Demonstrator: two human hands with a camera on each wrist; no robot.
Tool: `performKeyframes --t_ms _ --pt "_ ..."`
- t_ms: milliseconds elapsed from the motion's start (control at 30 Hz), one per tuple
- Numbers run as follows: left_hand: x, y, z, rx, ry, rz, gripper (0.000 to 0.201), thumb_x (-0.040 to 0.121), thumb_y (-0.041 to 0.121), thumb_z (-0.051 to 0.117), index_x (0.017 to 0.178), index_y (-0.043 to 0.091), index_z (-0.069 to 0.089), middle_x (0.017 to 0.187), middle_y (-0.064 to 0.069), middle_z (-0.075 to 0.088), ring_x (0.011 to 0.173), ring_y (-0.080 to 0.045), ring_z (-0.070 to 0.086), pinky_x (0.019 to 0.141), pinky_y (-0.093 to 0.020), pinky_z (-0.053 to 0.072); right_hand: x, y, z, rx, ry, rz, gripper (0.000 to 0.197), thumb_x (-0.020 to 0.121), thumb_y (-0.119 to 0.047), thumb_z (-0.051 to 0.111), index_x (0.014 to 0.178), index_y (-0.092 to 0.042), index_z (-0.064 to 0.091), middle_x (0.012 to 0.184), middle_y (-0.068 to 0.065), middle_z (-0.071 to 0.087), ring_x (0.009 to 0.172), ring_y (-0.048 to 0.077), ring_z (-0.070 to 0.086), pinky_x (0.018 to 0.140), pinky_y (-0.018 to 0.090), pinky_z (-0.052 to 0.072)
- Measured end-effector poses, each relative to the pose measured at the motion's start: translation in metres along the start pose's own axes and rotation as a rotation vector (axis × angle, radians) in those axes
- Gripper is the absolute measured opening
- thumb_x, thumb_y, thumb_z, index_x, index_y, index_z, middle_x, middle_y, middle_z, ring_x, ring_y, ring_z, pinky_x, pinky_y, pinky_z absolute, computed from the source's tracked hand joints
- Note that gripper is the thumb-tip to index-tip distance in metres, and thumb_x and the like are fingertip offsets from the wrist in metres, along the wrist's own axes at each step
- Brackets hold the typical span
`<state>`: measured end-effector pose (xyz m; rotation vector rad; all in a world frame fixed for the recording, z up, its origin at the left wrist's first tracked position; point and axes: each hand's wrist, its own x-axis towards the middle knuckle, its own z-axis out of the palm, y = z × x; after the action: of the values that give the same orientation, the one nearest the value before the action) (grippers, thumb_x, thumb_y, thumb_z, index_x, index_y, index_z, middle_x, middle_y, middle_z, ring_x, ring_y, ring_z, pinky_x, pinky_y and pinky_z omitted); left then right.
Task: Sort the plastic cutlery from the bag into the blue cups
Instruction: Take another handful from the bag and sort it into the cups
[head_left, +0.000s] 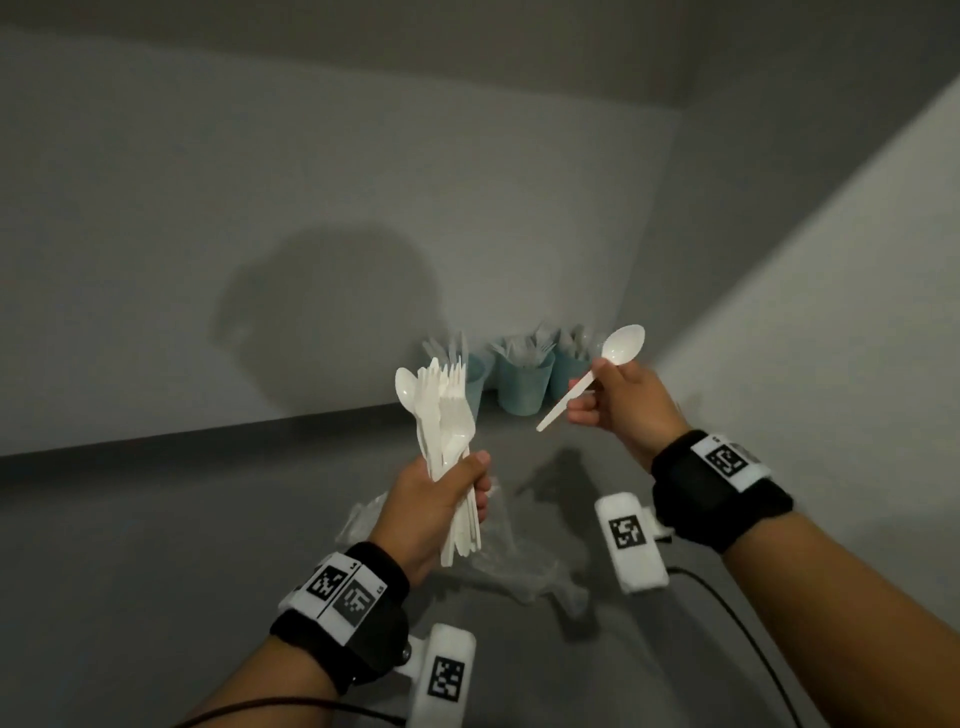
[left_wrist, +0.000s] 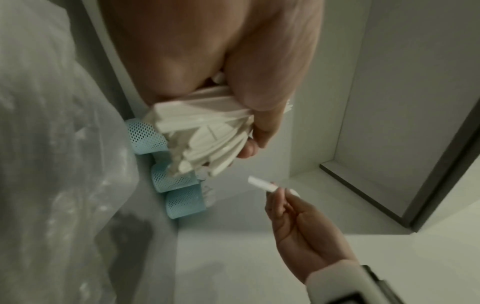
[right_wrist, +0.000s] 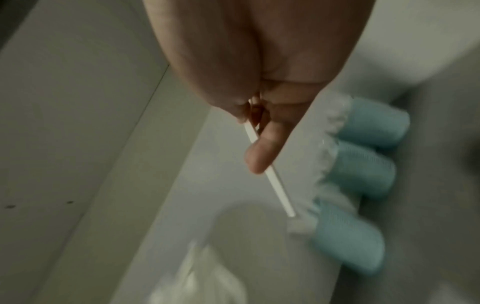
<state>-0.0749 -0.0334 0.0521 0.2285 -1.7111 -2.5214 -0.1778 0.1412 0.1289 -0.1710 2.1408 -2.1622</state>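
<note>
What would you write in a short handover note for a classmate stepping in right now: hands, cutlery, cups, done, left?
Left hand grips a mixed bundle of spoons and forks, upright.
Right hand pinches a single white spoon by its handle, raised near the cups.
Three blue cups stand in a row by the back wall, each already holding some cutlery.
The clear plastic bag lies crumpled on the table below the hands.
Left: drop this spoon in its cup, then sort the bundle piece by piece.

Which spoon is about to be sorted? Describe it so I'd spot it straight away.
Find the three blue cups in the far corner. In front of them, the right hand pinches one white spoon. It is alone, unlike the bundle in the left hand.
</note>
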Motion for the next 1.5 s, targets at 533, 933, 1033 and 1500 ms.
performKeyframes --t_ms 533,933,1033,1500 --pt "0.096 0.020 0.031 0.062 0.144 0.039 0.009 0.089 0.013 0.061 0.085 0.006 0.059 0.064 -0.007 0.058 0.055 -0.014 0.054 0.055 -0.026 0.052 0.242 0.030 -0.066 -0.539 0.213 0.004 0.025 0.092 -0.018 0.056 0.069 -0.012 0.048 0.076 0.015 0.062 0.041 0.004 0.062 0.047 0.014 0.050" --pt "0.103 0.013 0.033 -0.013 0.134 0.029 0.018 0.081 0.023 0.065 0.084 0.006 0.058 0.063 -0.006 0.057 0.053 -0.013 0.053 0.054 -0.027 0.050 0.261 0.064 -0.058 -1.015 0.093 0.046 0.040 0.074 -0.035 0.077 0.088 0.003 0.071 0.097 0.021 0.071 0.094 0.034 0.067 0.070 0.025 0.039" --pt "0.099 0.014 0.033 -0.026 0.115 0.027 0.018 0.082 0.022 0.065 0.086 0.006 0.058 0.062 -0.005 0.056 0.053 -0.013 0.053 0.054 -0.027 0.050 0.257 0.057 -0.056 -1.049 0.069 0.077 0.032 0.076 -0.031 0.075 0.082 0.000 0.071 0.097 0.020 0.070 0.097 0.033 0.066 0.069 0.026 0.038" --pt "0.081 -0.013 0.046 0.045 0.244 0.061 0.014 0.085 0.019 0.066 0.088 0.006 0.063 0.069 -0.012 0.061 0.059 -0.016 0.057 0.059 -0.033 0.050 0.066 0.023 0.018 -0.473 -0.629 -0.173 0.036 0.074 -0.032 0.076 0.077 0.000 0.062 0.065 0.017 0.062 0.060 0.018 0.055 0.062 0.030 0.046"
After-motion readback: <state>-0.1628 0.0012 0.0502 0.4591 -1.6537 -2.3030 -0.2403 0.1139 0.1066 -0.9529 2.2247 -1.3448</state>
